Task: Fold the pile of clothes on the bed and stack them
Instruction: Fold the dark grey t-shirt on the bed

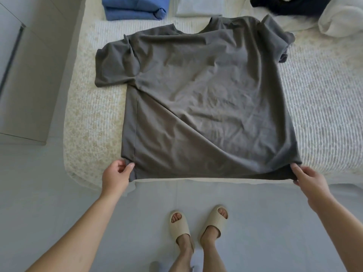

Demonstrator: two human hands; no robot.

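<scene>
At the far left a pale cabinet (25, 79) stands beside the bed (92, 118), its top cut off by the frame edge. The bed's cover is textured, cream toward the left and whiter toward the right. At the bed's far edge, left of centre, lies a folded blue garment (135, 10), its upper part out of view. Just to its right is a folded pale garment (198, 6), also cut off at the top.

The left hand (115, 177) pinches the lower left corner of a grey T-shirt (206, 99), thumb and fingers (128, 167) closed on the hem. The shirt lies spread flat across the middle of the bed, neck away from the person, hem at the near edge and slightly overhanging it. Its left sleeve lies out flat; the right sleeve is bunched and partly folded under, so its shape is hard to read.

Below, on the grey floor (59, 193), two feet wear beige slippers (179, 225).

The right hand (310, 181) grips the lower right corner of the hem, fingers curled over the cloth.

At the top right a dark garment (290, 6) and a white garment (341, 22) lie crumpled, both cropped by the frame.
</scene>
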